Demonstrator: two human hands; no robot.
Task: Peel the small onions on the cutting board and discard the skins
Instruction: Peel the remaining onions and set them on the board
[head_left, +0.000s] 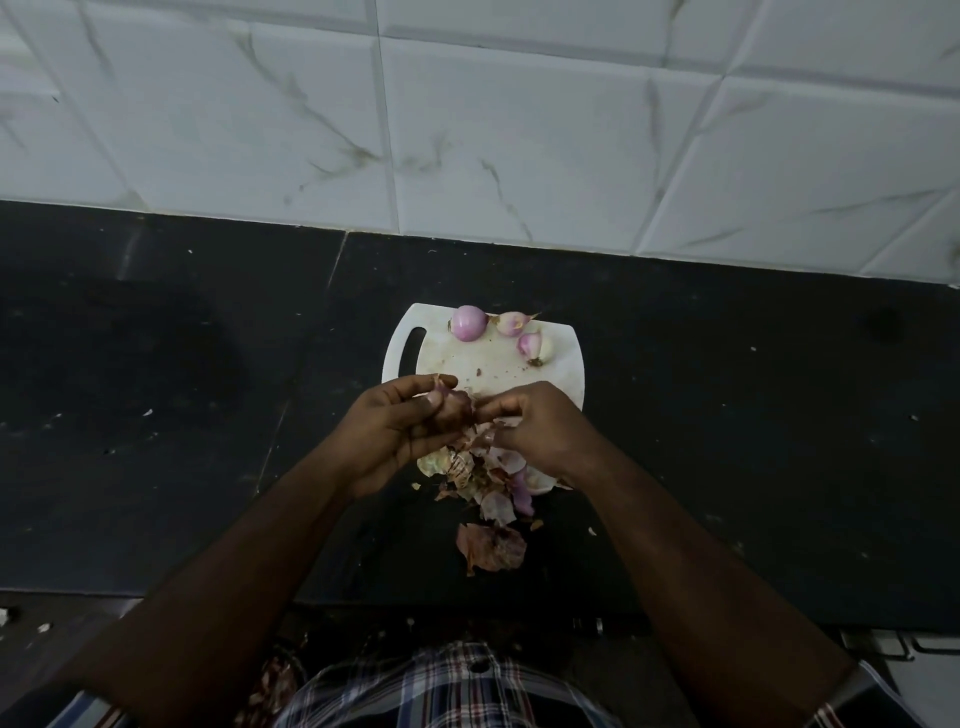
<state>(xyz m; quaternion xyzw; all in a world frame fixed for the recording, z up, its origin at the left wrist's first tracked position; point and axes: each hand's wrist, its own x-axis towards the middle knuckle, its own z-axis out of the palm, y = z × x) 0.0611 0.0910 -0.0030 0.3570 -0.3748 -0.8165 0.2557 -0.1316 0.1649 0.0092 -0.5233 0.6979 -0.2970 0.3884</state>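
Left hand (400, 431): grip curled round a small onion (453, 402), frame centre. Right hand (540, 431): grip pinching its skin. Three peeled onions (469, 322), upper cutting board (467, 364). Skins (491, 499) heaped at board's lower edge, spilling onto black tabletop (727, 415).

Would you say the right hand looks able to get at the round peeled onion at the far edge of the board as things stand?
Probably yes, once it lets go: the right hand is pinching skin off the onion in the left hand, but bare cutting board lies between it and the round peeled onion.
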